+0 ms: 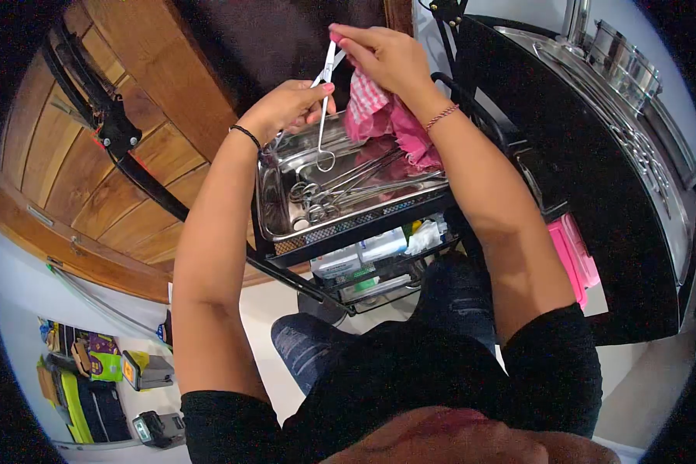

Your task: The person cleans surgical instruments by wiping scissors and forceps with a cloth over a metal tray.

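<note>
My left hand (298,107) is closed around a pair of silver surgical scissors (329,68), held spread apart above a metal tray (264,209). One ring handle hangs down over the tray's contents. My right hand (385,60) is closed on a pink checked cloth (369,97), its fingertips at the tip of the scissors. The cloth's frayed end droops to the right side of the tray. Several ring-handled metal instruments (321,203) lie in the tray below my hands.
The tray rests on a black trolley (309,251) with boxes (359,255) on a lower shelf. To the right, a black table (510,100) bears a long tray of instruments (634,139) and a round steel container (625,62). A wooden door (155,170) stands at left.
</note>
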Tool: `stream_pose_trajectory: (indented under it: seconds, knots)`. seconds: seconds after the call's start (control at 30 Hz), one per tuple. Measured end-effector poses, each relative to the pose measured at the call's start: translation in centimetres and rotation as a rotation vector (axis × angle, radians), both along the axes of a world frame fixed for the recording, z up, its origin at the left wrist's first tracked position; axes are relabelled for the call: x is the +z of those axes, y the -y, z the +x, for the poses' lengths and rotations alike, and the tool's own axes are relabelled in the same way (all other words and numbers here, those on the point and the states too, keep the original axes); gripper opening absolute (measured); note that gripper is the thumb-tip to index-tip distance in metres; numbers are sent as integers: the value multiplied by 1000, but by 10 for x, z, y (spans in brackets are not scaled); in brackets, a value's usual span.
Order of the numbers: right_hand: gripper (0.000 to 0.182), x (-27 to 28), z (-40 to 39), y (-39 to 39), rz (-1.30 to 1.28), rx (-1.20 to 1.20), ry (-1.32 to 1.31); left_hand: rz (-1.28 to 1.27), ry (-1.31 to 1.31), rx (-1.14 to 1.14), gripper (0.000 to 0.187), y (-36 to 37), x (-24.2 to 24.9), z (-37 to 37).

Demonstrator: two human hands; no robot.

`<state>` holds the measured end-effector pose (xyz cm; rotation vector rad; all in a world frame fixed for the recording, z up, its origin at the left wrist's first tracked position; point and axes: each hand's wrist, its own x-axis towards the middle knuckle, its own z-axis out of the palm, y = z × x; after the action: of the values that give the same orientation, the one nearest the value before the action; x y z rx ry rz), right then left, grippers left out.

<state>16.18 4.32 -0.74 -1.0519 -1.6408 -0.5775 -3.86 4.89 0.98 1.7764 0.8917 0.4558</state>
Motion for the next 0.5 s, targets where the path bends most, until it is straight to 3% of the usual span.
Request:
stream_pose_trajectory:
  seconds: [0.2, 0.33, 0.5]
  knots:
    - [23, -1, 0, 4, -67, -4, -62, 57, 16, 25, 34, 4, 1, 2]
    - [28, -4, 3, -13, -342, 603, -467, 51, 91, -4, 34, 4, 0, 4]
    - [26, 5, -6, 6, -472, 544, -527, 74, 103, -64, 35, 3, 2, 2]
